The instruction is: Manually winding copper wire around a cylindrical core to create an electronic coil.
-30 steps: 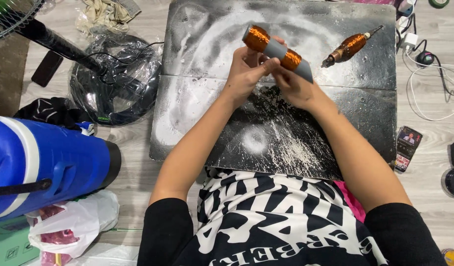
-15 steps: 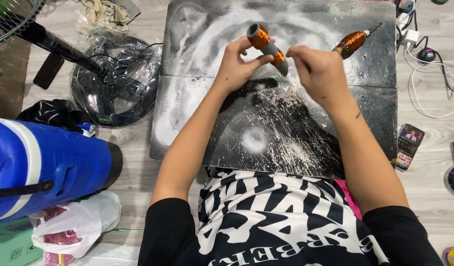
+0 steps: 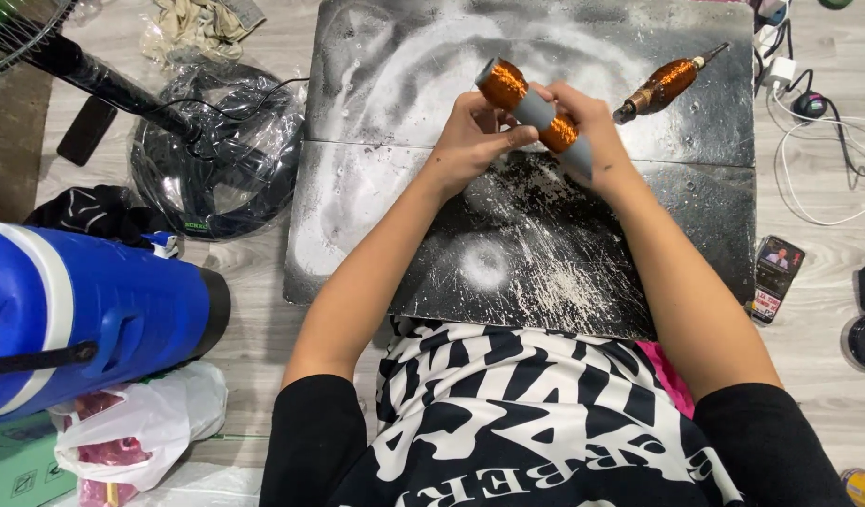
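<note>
Head camera looks steeply down, close over the dusty board (image 3: 376, 216)

A person wearing a black-sleeved top with bold black-and-white lettering.

Short black sleeves are covering both upper arms, ending above the elbows; the forearms, the left hand (image 3: 472, 141) and the right hand (image 3: 590, 133) are bare, with no gloves, rings or watch showing. The chest panel is carrying large white block letters on black, and a strip of pink fabric is peeking out at the right side of the waist.
</note>
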